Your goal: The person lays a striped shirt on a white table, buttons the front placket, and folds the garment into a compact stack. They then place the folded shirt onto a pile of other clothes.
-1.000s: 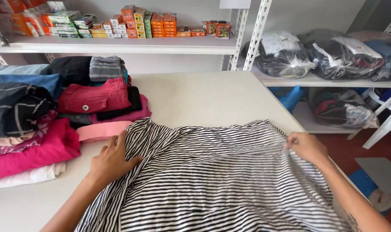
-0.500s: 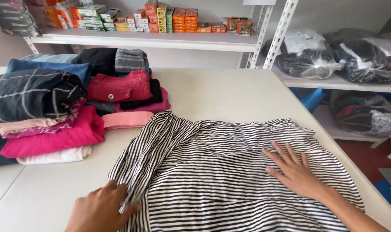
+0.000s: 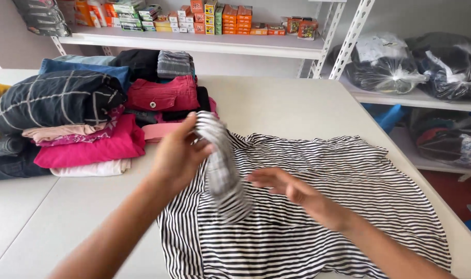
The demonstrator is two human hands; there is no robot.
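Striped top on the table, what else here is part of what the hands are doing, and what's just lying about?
In use:
- striped top, spread on the table
- left hand, lifting a fold of it
- right hand, open above it

Lying about:
- stacked folded clothes
- small boxes on the shelf
- bagged bundles

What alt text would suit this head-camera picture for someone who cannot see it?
A person's left hand lifts the edge of a black-and-white striped garment spread on a white table, while the right hand hovers open above it. Folded clothes are stacked at left, with shelves of small boxes behind.
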